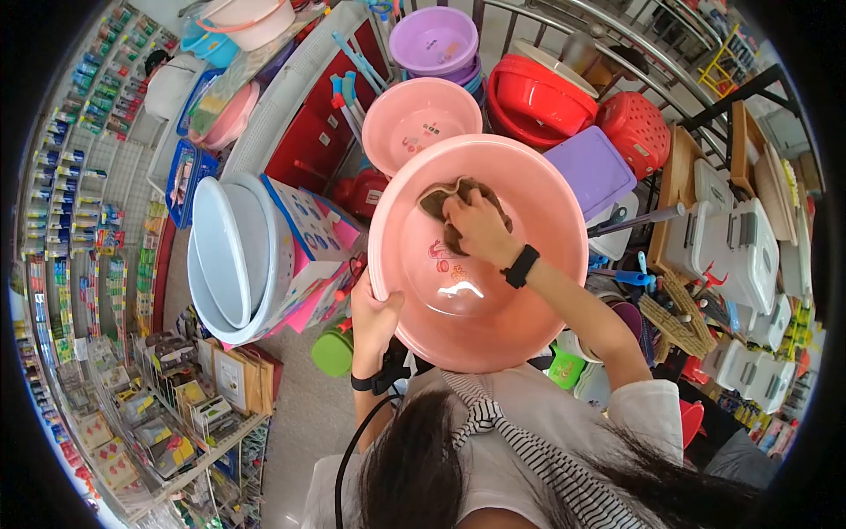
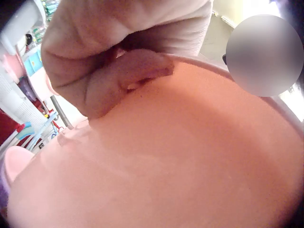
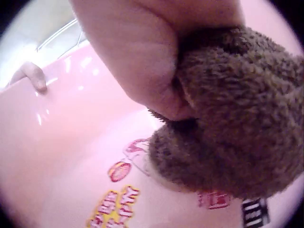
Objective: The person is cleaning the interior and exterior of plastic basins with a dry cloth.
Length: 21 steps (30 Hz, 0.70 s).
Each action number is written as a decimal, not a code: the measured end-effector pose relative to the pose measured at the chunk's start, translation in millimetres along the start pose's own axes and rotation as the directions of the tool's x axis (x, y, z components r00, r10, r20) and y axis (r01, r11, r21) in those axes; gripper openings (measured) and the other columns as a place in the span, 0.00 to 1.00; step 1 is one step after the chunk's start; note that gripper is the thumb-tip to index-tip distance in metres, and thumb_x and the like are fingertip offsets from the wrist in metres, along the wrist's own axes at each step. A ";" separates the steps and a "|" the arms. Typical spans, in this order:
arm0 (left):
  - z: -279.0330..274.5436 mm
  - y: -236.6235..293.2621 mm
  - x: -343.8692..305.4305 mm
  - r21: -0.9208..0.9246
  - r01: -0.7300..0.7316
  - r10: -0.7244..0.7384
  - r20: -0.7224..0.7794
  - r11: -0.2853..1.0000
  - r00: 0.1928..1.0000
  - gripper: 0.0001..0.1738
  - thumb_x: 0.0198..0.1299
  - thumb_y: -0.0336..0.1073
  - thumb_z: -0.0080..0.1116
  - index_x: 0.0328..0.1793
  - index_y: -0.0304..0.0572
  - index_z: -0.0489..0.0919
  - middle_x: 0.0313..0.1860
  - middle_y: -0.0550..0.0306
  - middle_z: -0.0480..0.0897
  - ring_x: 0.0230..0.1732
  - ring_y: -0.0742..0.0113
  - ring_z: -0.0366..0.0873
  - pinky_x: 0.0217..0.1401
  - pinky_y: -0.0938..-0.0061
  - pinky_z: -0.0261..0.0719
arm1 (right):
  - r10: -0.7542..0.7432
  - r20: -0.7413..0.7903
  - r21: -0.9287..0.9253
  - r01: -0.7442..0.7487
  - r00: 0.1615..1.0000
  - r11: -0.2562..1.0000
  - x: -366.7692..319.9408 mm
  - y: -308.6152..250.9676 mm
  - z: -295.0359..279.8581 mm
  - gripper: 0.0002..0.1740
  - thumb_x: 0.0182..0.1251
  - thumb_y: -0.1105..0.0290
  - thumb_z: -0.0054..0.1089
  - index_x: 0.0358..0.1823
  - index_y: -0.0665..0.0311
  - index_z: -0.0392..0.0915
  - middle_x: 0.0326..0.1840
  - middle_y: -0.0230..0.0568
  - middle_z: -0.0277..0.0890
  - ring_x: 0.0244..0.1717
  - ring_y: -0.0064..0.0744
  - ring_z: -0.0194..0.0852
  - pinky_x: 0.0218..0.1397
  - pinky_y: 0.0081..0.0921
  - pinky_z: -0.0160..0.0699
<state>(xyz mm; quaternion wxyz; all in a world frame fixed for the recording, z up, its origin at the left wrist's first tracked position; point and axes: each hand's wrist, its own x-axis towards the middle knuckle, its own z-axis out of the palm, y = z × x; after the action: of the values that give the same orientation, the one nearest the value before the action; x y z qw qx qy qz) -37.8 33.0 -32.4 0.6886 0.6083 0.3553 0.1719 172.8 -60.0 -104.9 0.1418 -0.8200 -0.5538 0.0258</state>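
Brown cloth (image 3: pixel 237 118) partly hides the right fingers (image 1: pixel 455 212) gripping it; left fingers (image 2: pixel 123 73) hold pink basin (image 1: pixel 397 225).

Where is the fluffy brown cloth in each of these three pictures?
Head: the fluffy brown cloth is just above centre, in the right hand.
Left wrist: not in it.
Right wrist: the cloth fills much of the right side.
Shared landmark: the large pink basin, seen in all three.
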 end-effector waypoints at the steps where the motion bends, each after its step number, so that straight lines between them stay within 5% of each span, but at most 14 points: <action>1: -0.1 -1.3 0.7 -0.006 -0.007 0.007 0.003 1.000 1.000 0.28 0.46 0.15 0.48 0.58 0.30 0.73 0.49 0.55 0.81 0.48 0.69 0.78 0.55 0.75 0.72 | -0.031 0.008 0.098 0.030 0.999 0.995 -1.5 -1.6 0.2 0.17 0.48 0.73 0.62 0.41 0.65 0.70 0.39 0.46 0.74 0.47 0.49 0.67 0.48 0.39 0.72; 4: -0.2 -4.2 0.1 -0.014 -0.004 0.004 0.010 1.000 1.000 0.28 0.45 0.15 0.47 0.57 0.30 0.73 0.48 0.55 0.81 0.48 0.69 0.78 0.55 0.75 0.73 | -0.063 0.010 0.291 0.058 0.998 0.955 -2.9 -26.6 -7.5 0.14 0.47 0.72 0.63 0.37 0.61 0.71 0.37 0.46 0.73 0.47 0.47 0.67 0.49 0.38 0.70; 6: -3.1 -5.6 1.0 0.004 -0.005 0.005 0.027 1.000 1.000 0.27 0.45 0.15 0.47 0.57 0.30 0.73 0.48 0.55 0.81 0.48 0.69 0.78 0.55 0.75 0.73 | -0.315 0.008 0.394 0.286 0.949 0.874 -10.4 -49.6 -5.5 0.13 0.47 0.71 0.63 0.36 0.59 0.73 0.37 0.45 0.72 0.46 0.45 0.67 0.48 0.36 0.70; 10: 1.0 -0.4 -2.8 -0.025 -0.031 0.031 -0.016 0.999 0.999 0.26 0.46 0.16 0.46 0.56 0.31 0.75 0.44 0.60 0.80 0.44 0.75 0.75 0.50 0.81 0.71 | -0.376 0.079 0.437 0.307 0.923 0.845 -22.0 -61.1 -5.1 0.16 0.46 0.71 0.64 0.39 0.61 0.72 0.42 0.42 0.73 0.42 0.43 0.67 0.47 0.37 0.70; 13: -1.2 -4.4 -6.2 -0.002 -0.046 0.046 -0.013 0.999 0.999 0.26 0.46 0.16 0.46 0.56 0.31 0.74 0.45 0.59 0.80 0.46 0.75 0.76 0.51 0.80 0.71 | -0.175 0.004 0.040 0.175 0.985 0.984 -20.8 -52.2 -2.9 0.17 0.45 0.72 0.63 0.39 0.64 0.71 0.47 0.47 0.72 0.43 0.46 0.68 0.47 0.36 0.72; 20: -3.0 -5.7 -13.7 -0.031 -0.013 0.012 -0.013 0.999 1.000 0.27 0.46 0.16 0.45 0.57 0.29 0.73 0.48 0.57 0.81 0.48 0.72 0.76 0.54 0.79 0.71 | 0.077 0.100 -0.134 -0.063 0.992 0.989 -14.7 3.2 -3.7 0.19 0.45 0.72 0.64 0.41 0.67 0.71 0.39 0.46 0.76 0.44 0.44 0.71 0.44 0.34 0.73; 21: -1.9 -5.0 -14.6 -0.021 -0.028 0.027 -0.020 0.999 0.999 0.26 0.46 0.16 0.46 0.56 0.29 0.74 0.47 0.56 0.81 0.47 0.71 0.77 0.53 0.77 0.72 | 0.140 0.159 -0.302 -0.087 0.977 0.949 -21.0 2.9 0.7 0.19 0.46 0.69 0.65 0.41 0.66 0.73 0.37 0.42 0.76 0.45 0.43 0.72 0.42 0.31 0.73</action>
<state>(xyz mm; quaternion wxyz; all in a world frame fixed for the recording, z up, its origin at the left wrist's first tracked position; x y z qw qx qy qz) -50.1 23.7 -33.1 0.6893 0.6039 0.3517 0.1910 167.2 -80.1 -108.7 -0.0334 -0.8570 -0.5136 0.0247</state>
